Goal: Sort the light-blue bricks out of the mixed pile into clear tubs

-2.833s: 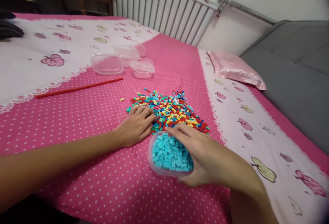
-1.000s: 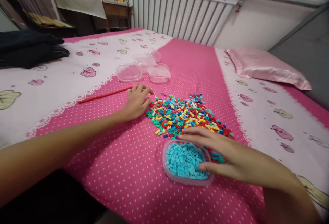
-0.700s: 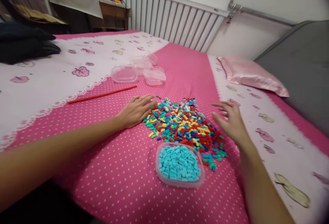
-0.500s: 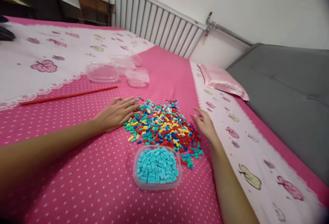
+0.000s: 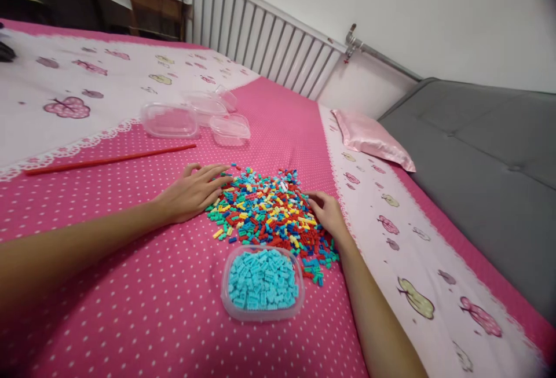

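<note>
A loose pile of small building bricks (image 5: 264, 207) in red, yellow, green, blue and light blue is spread over the pink dotted bed cover. Along its left edge rests my left hand (image 5: 194, 193), palm down and open, fingertips touching the outer bricks. My right hand (image 5: 329, 213) is at the pile's right edge with fingers slightly bent and a gap between thumb and forefinger; I see no brick held in it. Just in front of the pile, a clear plastic tub (image 5: 226, 300) holds many light blue bricks (image 5: 263, 279).
Several clear plastic containers (image 5: 169, 120) lie beyond my left hand. A long thin red stick (image 5: 110, 160) is on the cover at the left. Farther off are a pink pillow (image 5: 371, 138), a grey padded headboard (image 5: 482, 175) and a white radiator (image 5: 264, 33).
My right hand has moved left and inward to the pile's edge, its fingers more bent. The left hand stays at the pile's left side. The whole view has shifted slightly.
</note>
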`<state>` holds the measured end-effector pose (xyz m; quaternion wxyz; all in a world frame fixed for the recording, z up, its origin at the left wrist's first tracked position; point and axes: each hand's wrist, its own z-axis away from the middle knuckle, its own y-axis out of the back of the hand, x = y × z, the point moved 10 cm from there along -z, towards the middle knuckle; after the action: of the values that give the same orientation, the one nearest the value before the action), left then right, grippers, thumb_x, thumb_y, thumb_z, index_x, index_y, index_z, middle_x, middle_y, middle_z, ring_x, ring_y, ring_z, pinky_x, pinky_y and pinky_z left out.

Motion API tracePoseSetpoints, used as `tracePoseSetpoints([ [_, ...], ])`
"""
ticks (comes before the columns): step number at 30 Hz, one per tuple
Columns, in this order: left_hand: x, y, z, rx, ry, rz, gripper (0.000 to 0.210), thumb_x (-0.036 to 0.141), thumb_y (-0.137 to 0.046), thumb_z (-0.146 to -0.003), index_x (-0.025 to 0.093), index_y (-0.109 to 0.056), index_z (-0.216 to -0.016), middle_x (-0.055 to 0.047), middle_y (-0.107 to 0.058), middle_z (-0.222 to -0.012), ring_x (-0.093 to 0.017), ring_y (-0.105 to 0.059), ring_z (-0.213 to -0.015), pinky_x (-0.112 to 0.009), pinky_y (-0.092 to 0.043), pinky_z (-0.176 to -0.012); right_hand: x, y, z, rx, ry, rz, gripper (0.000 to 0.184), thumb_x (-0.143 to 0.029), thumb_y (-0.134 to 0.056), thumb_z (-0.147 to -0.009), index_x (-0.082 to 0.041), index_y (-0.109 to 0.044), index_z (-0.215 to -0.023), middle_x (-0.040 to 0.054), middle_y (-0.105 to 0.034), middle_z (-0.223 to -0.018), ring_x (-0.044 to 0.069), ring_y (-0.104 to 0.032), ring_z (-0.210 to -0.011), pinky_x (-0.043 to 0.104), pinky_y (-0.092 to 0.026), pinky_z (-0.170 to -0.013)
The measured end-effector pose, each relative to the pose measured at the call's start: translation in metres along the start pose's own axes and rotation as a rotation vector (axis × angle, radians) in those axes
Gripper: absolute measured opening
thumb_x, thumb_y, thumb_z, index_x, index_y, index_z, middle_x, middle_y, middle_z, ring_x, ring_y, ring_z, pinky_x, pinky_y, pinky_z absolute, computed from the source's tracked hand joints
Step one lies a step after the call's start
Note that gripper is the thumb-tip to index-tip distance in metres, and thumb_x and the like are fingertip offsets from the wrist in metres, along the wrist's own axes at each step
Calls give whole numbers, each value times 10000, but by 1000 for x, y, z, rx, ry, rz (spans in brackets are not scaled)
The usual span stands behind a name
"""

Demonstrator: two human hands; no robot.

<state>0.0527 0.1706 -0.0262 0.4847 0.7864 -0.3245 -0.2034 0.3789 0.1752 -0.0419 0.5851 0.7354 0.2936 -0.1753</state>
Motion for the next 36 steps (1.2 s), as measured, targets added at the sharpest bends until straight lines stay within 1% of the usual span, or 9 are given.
tracePoseSetpoints([
  [9, 3, 5, 0, 14, 4, -7, 408, 380, -277, -1061, 302, -523, -1377, -74, -519, -1486, -273, -505, -1313, -461, -297, -1052, 8, 12, 1, 43, -59, -53, 350, -367, -617, -968, -176, -596, -1262, 93, -622, -1262, 223, -646, -1059, 439, -567, -890],
  [12, 4, 8, -1, 24, 17, -12, 402, 365, -293, -1053, 279, -525, -1370, -88, -530, -1468, -283, -503, -1302, -470, -300, -1055, -4, 21, 2, 48, -54, -108, 321, -401, -612, -965, -148, -633, -1162, 81, -673, -1122, 207, -665, -965, 414, -566, -858],
  [15, 6, 10, -1, 33, 27, -14, 411, 351, -306, -1050, 249, -473, -1412, -106, -539, -1448, -283, -503, -1289, -462, -314, -1042, -38, 26, 10, -33, -15, -185, 361, -494, -632, -919, -146, -674, -1008, 71, -714, -939, 206, -673, -854, 364, -555, -800],
  [17, 7, 10, -1, 37, 31, -13, 419, 344, -313, -1050, 237, -438, -1436, -110, -541, -1440, -276, -506, -1279, -455, -318, -1037, -73, 25, 22, -148, 28, -229, 353, -504, -672, -883, -169, -695, -990, 54, -722, -893, 194, -671, -812, 320, -541, -740],
  [19, 7, 10, -1, 37, 34, -13, 425, 338, -322, -1049, 231, -418, -1449, -111, -533, -1445, -276, -501, -1281, -457, -313, -1041, -113, 21, 37, -280, 94, -251, 267, -450, -689, -890, -197, -721, -966, 29, -714, -866, 165, -658, -799, 282, -517, -733],
  [22, 7, 10, -1, 35, 35, -15, 430, 325, -331, -1047, 232, -403, -1461, -108, -524, -1454, -278, -492, -1290, -462, -303, -1048, -174, 7, 67, -545, 311, -257, 147, -333, -675, -927, -205, -732, -975, 22, -714, -882, 131, -647, -805, 251, -496, -747],
  [25, 7, 9, 0, 38, 34, -19, 432, 328, -330, -1049, 229, -401, -1464, -112, -529, -1445, -281, -496, -1279, -469, -298, -1043, -201, 1, 85, -659, 416, -243, 132, -288, -684, -930, -201, -743, -1010, 34, -723, -920, 129, -656, -850, 252, -496, -789],
  [29, 7, 9, 0, 46, 32, -26, 435, 326, -321, -1052, 217, -405, -1464, -122, -536, -1427, -287, -504, -1261, -480, -300, -1032, -199, -2, 87, -701, 423, -220, 133, -274, -684, -933, -202, -750, -1022, 41, -725, -957, 128, -664, -886, 251, -495, -817],
  [36, 7, 9, 0, 46, 30, -34, 431, 331, -310, -1050, 203, -436, -1442, -137, -549, -1404, -298, -504, -1253, -483, -302, -1033, -188, -1, 83, -670, 283, -248, 118, -288, -722, -900, -199, -737, -976, 9, -738, -877, 109, -669, -789, 216, -506, -735],
])
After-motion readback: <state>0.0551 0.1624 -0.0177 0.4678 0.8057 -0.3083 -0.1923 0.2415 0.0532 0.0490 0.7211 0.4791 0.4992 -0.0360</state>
